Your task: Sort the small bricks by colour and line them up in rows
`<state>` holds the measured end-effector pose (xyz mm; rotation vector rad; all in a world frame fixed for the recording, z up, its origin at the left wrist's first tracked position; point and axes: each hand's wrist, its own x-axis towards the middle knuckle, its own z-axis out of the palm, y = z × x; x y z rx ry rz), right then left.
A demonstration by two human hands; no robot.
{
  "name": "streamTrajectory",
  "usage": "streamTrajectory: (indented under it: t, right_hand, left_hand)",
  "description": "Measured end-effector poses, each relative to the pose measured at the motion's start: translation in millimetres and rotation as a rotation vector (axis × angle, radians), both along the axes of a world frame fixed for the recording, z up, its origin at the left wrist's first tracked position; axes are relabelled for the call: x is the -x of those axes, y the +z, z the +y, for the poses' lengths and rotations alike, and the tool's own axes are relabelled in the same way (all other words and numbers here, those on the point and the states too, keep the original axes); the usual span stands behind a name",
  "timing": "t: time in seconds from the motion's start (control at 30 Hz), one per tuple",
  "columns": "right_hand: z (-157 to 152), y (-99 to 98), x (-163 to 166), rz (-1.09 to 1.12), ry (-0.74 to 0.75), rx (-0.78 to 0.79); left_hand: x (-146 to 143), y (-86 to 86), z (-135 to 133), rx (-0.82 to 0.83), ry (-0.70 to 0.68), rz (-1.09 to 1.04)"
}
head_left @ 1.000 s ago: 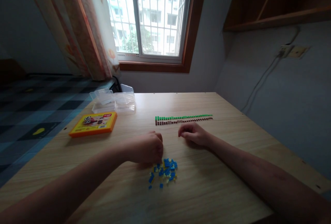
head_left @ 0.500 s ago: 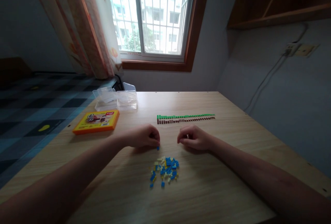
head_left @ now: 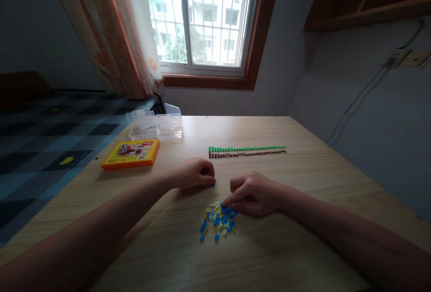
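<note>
A small heap of blue, yellow and white bricks lies on the wooden table in front of me. My left hand rests just behind the heap, fingers curled and pinched on a single blue brick that touches the table. My right hand sits at the heap's right edge, fingers curled, its fingertips down on the bricks; whether they hold one is hidden. Farther back runs a long row of green bricks with a row of dark brown bricks right beside it.
An orange flat box lies at the left of the table. Behind it stand clear plastic containers near the far left corner. A window, curtain and wall close off the back; a bed with a chequered cover is at the left.
My left hand carried a blue brick from the heap back toward the rows and set it down. My right hand moved from behind the heap down onto its right edge. The view shifted slightly.
</note>
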<state>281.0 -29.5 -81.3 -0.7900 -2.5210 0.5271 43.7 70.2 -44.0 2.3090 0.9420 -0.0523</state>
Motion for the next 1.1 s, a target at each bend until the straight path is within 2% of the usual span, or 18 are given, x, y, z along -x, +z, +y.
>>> streamTrajectory:
  t: [0.33,0.53,0.73,0.9,1.0,1.1]
  right_hand:
    - [13.2,-7.0,-6.1,-0.052,-0.134,-0.132]
    - [17.4,-8.8,-12.8,0.055,-0.192,-0.093]
    - [17.4,-11.8,-12.7,0.028,-0.135,-0.119]
    - [16.1,-8.9,-9.0,-0.054,-0.160,-0.193]
    - [14.6,-7.1,-9.1,-0.031,-0.154,-0.193]
    - [10.4,-6.0,-8.1,0.013,-0.094,-0.124]
  left_hand:
    - [-0.6,0.9,0.0,0.072,-0.006,0.007]
    - [0.0,-4.4,4.1,0.077,-0.019,-0.012]
    - [-2.2,-4.3,-0.1,-0.010,-0.002,0.002]
    - [-5.8,-4.1,-4.9,-0.111,0.040,0.026]
    - [-5.0,-0.3,-6.6,-0.097,-0.001,0.053]
    - [-3.2,5.8,-10.4,-0.102,-0.065,0.103]
